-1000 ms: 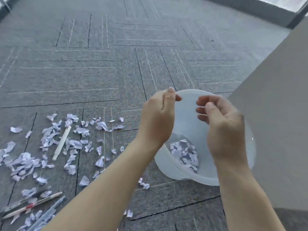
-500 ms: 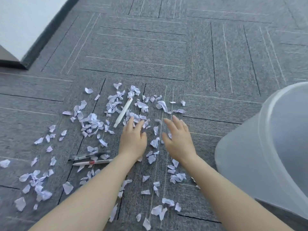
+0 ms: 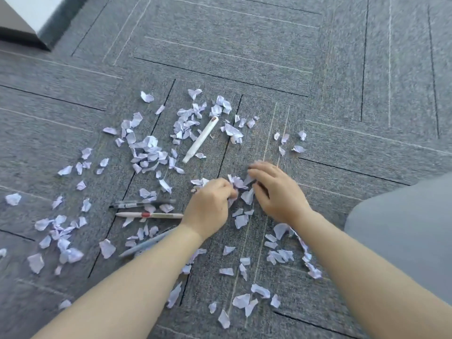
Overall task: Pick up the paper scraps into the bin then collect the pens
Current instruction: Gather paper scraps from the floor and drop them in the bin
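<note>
Many pale paper scraps (image 3: 146, 150) lie scattered over the grey carpet. My left hand (image 3: 208, 209) and my right hand (image 3: 276, 192) rest on the floor close together, fingers curled around a small heap of scraps (image 3: 238, 184) between them. A white pen (image 3: 201, 139) lies among the scraps farther away. A black pen (image 3: 144, 203) and a cream pen with a red band (image 3: 149, 215) lie just left of my left hand. A grey pen (image 3: 146, 243) shows partly under my left forearm. The translucent bin (image 3: 403, 228) stands at the right edge.
A wall corner with a dark skirting (image 3: 36, 23) stands at the top left. More scraps (image 3: 244, 302) lie between my forearms near the bottom. The carpet (image 3: 269, 45) stretches away beyond the scraps.
The hands left the bin, went down to the floor, and have since drawn together with fingers curling, raking scraps into a heap. The view has swung left, so the bin sits at the right edge.
</note>
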{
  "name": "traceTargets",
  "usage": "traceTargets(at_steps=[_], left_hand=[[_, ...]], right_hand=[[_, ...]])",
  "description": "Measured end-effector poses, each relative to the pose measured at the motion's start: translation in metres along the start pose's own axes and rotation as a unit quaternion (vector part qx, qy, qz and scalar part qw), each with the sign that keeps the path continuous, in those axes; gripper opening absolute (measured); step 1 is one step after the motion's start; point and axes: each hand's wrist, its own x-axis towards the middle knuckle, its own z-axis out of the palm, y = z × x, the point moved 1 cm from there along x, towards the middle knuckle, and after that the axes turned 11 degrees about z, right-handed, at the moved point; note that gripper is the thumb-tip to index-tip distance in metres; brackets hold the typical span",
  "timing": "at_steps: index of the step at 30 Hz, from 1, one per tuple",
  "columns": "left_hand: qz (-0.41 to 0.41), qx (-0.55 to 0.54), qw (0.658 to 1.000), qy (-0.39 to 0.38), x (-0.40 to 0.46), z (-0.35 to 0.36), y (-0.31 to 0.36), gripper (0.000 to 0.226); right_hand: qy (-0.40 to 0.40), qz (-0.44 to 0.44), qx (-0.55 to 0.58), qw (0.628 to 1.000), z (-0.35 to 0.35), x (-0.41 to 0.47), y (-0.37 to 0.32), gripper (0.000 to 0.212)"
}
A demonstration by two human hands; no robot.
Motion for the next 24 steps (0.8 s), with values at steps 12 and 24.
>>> traceTargets(at_steps=[12, 24], left_hand=[[0.044, -0.005, 0.995, -0.088, -0.060, 0.024, 0.036, 0.058], [-0.071, 0.184, 0.965, -0.172, -0.113, 0.017, 0.037, 0.102]], right_hand=[[-0.015, 0.009, 0.044, 0.999, 0.033, -0.106, 0.019, 0.063], [-0.072, -0.061, -0.120, 0.988, 0.033, -0.052, -0.006, 0.073]])
